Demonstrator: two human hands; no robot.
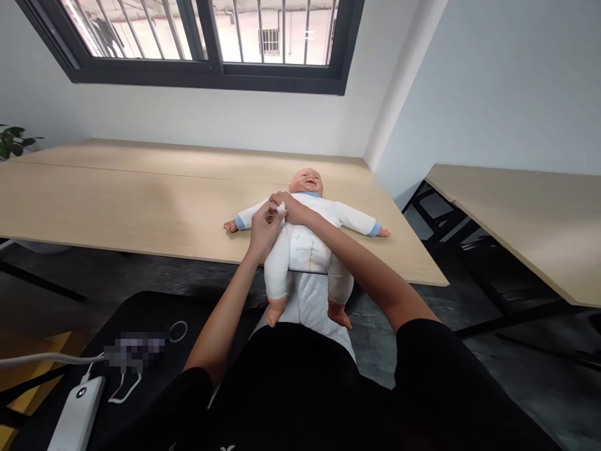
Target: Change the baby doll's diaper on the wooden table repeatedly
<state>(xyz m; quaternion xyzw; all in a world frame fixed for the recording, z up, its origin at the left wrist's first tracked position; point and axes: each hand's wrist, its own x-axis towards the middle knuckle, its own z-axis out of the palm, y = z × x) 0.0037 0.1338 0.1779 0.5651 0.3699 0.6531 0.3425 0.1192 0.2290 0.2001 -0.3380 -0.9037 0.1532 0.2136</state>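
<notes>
A baby doll [307, 241] in a white romper with blue cuffs lies on its back at the near edge of a light wooden table [141, 200], its legs hanging over the edge. My left hand [263, 227] and my right hand [290, 207] meet over the doll's chest, near its right shoulder. Both pinch a small white bit of the romper's fabric [280, 208] between their fingertips. The doll's arms are spread out flat on the table.
A second wooden table [526, 213] stands to the right, with a gap of dark floor between. A white power bank [77, 410] with a cable lies on a black surface at lower left. A plant [12, 141] shows at the far left, a barred window above.
</notes>
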